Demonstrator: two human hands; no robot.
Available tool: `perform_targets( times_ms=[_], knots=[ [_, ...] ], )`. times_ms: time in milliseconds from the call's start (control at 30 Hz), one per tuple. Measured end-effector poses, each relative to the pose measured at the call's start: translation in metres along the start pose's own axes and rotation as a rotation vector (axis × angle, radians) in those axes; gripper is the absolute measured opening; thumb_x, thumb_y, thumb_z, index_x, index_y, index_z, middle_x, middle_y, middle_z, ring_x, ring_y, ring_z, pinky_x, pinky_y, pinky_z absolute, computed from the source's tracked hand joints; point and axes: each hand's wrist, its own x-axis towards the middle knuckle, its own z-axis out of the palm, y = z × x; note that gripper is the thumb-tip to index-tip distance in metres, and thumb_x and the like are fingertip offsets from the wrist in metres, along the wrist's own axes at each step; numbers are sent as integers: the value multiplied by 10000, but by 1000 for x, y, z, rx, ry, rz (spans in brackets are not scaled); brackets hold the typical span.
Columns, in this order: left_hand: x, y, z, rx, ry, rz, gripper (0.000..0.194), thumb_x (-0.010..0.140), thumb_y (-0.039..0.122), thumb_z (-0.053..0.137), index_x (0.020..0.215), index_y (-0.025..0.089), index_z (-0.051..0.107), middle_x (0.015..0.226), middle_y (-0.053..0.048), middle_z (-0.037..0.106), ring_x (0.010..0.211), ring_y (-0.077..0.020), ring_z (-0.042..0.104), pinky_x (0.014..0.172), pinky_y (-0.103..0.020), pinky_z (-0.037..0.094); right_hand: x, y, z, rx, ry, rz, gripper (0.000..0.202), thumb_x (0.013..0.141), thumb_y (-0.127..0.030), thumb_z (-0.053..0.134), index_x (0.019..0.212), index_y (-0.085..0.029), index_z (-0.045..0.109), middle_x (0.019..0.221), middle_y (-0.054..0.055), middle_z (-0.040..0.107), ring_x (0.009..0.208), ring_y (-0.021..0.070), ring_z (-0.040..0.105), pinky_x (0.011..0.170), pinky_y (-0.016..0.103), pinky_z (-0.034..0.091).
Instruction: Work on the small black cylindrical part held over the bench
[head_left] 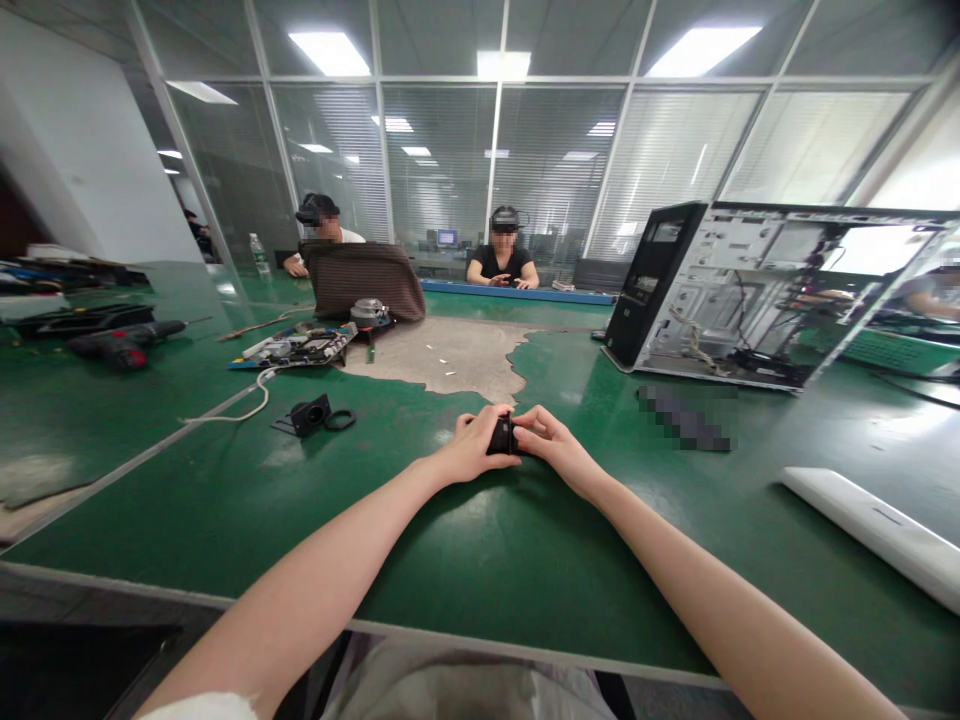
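A small black object (501,436) is held between my two hands, just above the green tabletop (480,540) or resting on it; I cannot tell which. My left hand (478,445) wraps round its left side, with the thumb along the near edge. At its right side, the fingers and thumb of my right hand (546,440) pinch it. To the left on the table lie a black part with a round lens-like piece (309,414) and a black ring (340,420).
An open computer case (660,290) stands at the right, near a dark pixelated item (684,418) and a white flat device (877,525). Circuit boards (300,345), a cable and a power drill (124,342) lie left. Two people (504,255) sit across the table.
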Motion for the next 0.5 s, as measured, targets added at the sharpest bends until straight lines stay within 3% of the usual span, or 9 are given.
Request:
perform_targets(
  times_ms=[233, 367, 500],
  knots=[
    [1, -1, 0, -7, 0, -3, 628, 665, 452, 565, 1174, 267, 247, 1199, -52, 393, 1103, -211, 374, 893, -375, 243, 1, 0, -1, -77, 19, 44, 269, 699, -316, 567, 936, -225, 477, 930, 16, 558, 831, 135, 535, 779, 317, 404],
    [0, 0, 0, -8, -1, -9, 625, 663, 447, 568, 1171, 266, 253, 1195, -51, 396, 1101, -213, 377, 894, -378, 239, -2, -5, -2, -33, -63, 47, 306, 651, -305, 620, 901, -226, 462, 872, 2, 580, 808, 138, 542, 758, 316, 410],
    [0, 1, 0, -2, 1, -23, 634, 663, 447, 569, 1177, 268, 243, 1196, -53, 399, 1103, -217, 377, 894, -383, 236, -2, -5, 0, -32, -9, 7, 217, 684, -330, 584, 832, -212, 478, 884, 1, 584, 843, 136, 533, 790, 314, 397]
  ],
)
